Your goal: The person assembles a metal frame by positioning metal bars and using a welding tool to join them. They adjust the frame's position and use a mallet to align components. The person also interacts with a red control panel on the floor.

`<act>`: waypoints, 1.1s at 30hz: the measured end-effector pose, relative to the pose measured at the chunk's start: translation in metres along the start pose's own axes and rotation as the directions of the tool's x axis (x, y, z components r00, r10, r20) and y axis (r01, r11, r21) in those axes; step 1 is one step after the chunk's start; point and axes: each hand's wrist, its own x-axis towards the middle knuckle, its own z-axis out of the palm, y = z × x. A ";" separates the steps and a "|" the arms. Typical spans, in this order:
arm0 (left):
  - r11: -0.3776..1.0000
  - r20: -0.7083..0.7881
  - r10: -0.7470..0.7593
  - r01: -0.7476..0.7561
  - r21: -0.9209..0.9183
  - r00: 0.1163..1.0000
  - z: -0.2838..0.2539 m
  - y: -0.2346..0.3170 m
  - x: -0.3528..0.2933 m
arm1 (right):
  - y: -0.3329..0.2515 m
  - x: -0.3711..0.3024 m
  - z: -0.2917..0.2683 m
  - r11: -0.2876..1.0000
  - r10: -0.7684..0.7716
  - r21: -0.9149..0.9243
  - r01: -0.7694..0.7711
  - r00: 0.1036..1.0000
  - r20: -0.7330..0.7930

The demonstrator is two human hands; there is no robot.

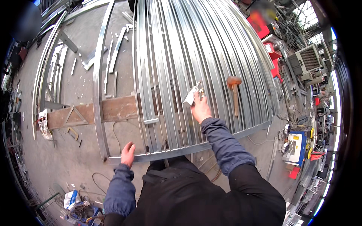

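My right hand (202,110) reaches over a row of long shiny metal bars (181,49), its fingers closed on a crumpled white thing (191,95). Whether that is a glove, a rag or a wrapper, I cannot make out. To its right, a hammer (234,90) with a rounded brown head and a wooden handle lies across the bars. My left hand (128,154) is beside the near rail (166,153) of the metal frame, close to its left corner. Its fingers are stretched out and nothing shows in them.
At left a wide rusty beam (83,113) runs under the frame, with a triangular metal piece on it. Metal offcuts (117,51) litter the floor. A blue and white machine (296,147) stands at right; cables (98,180) lie near my feet.
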 end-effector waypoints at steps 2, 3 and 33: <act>0.999 -0.089 0.037 -0.035 0.020 0.995 -0.015 0.009 -0.025 | 0.005 0.016 0.013 1.000 -0.005 -0.023 0.004 1.000 -0.024; 0.999 -0.131 0.051 -0.049 0.017 0.990 -0.022 0.008 -0.039 | 0.006 0.020 0.014 1.000 -0.021 -0.020 0.020 0.999 -0.047; 0.978 -0.220 -0.093 0.131 0.165 0.971 0.011 -0.028 -0.138 | 0.294 0.010 0.005 0.906 0.418 0.104 -0.410 0.829 -0.371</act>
